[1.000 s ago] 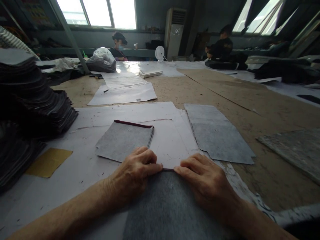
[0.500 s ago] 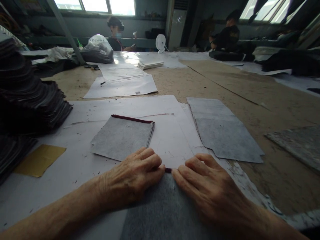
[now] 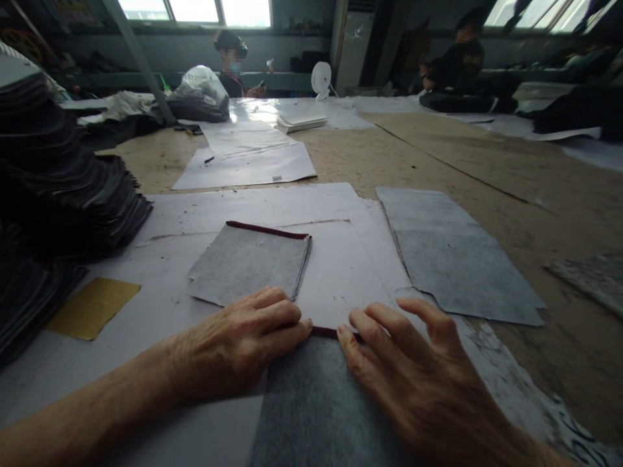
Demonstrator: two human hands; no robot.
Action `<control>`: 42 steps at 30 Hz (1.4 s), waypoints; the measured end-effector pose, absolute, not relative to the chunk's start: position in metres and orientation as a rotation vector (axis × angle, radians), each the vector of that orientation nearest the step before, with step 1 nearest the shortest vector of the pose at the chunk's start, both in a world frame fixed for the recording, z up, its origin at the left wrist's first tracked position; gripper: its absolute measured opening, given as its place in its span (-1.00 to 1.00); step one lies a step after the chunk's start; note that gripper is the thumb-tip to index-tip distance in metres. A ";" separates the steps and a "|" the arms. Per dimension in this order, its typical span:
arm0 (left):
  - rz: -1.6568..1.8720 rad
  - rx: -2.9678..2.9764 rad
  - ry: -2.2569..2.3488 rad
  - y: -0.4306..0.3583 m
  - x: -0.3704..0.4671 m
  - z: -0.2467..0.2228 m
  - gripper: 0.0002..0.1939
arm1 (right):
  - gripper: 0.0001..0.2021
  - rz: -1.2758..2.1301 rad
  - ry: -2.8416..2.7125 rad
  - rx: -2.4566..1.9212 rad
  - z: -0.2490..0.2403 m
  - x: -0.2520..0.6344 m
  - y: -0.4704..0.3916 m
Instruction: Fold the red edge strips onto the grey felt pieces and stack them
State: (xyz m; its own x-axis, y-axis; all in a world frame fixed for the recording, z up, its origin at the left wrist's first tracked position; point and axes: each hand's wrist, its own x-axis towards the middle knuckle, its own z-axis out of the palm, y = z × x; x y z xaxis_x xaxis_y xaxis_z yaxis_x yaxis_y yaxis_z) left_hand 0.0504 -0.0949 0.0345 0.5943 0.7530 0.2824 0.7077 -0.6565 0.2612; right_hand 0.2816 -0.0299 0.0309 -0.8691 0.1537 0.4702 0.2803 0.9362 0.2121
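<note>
A grey fabric piece (image 3: 321, 402) with a dark red folded top edge (image 3: 324, 332) lies in front of me on white paper. At the left end of that edge, my left hand (image 3: 253, 334) has its fingers closed on the red strip. My right hand (image 3: 403, 357) rests on the strip's right part with its fingers apart, fingertips touching it. Beyond my left hand sits a small stack of grey pieces (image 3: 250, 259), its top edge also dark red. Further right lies a stack of larger grey pieces (image 3: 452, 253).
Tall piles of dark pieces (image 3: 68, 175) stand at the left, near a yellow-brown card (image 3: 95, 308). White sheets (image 3: 248, 165) lie further back. A white fan (image 3: 321, 79) and two people are across the table. A grey slab (image 3: 594, 279) is at the right.
The view has shifted slightly, so the table items sit further right. My hands have moved apart along the red edge, showing more of it, and my right fingers have spread.
</note>
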 end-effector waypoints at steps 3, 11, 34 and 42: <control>0.590 2.697 1.241 -0.096 0.047 0.034 -0.60 | -0.68 -0.309 -2.648 -0.258 0.033 0.283 -0.026; 0.609 2.759 1.145 -0.090 0.050 0.032 -0.70 | -0.67 -0.096 -2.621 -0.232 0.043 0.252 -0.030; 0.447 2.626 1.374 -0.124 0.062 0.053 -0.75 | -0.57 0.102 -2.847 -0.133 0.024 0.239 -0.019; 0.717 2.699 1.364 -0.128 0.062 0.035 -0.71 | -0.56 -0.035 -2.834 -0.342 0.033 0.231 -0.033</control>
State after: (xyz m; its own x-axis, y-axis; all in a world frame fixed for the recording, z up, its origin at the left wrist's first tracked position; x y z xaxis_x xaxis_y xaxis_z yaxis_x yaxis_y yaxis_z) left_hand 0.0617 -0.1276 0.0353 0.5084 0.7698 0.3859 0.7542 -0.6144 0.2319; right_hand 0.2314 -0.0331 0.0326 -0.9310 0.2295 0.2839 0.2364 0.9716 -0.0102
